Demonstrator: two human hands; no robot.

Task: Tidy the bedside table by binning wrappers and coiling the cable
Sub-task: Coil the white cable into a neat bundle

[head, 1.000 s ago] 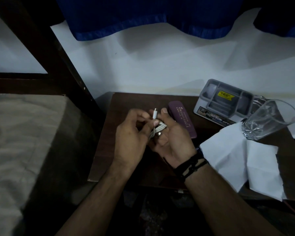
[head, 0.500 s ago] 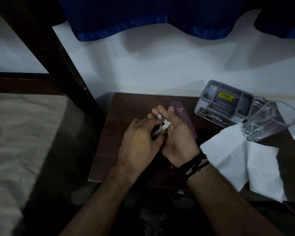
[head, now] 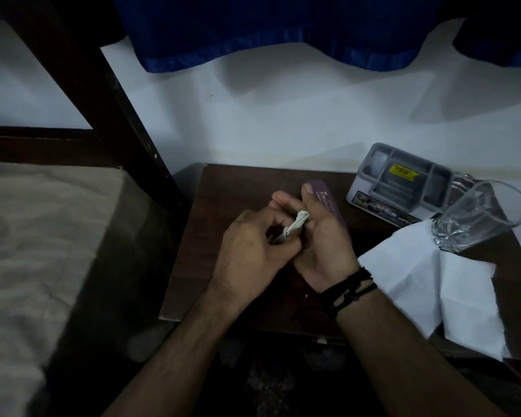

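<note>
Arms: both forearms are bare to the lower edge of the picture; no sleeve shows on either.
Left hand [head: 247, 254]: bare, no ring, watch or band visible on its back or wrist.
Right hand [head: 325, 245]: bare, no ring visible on the fingers that show.
Right wrist: a stack of thin black cord bracelets [head: 348, 290] wraps it, several strands lying close together.
Bracelet detail: the strands look braided or knotted, with small dark lumps along them; the dim light hides finer detail.
Nails: short, on the two right fingertips that show.
</note>
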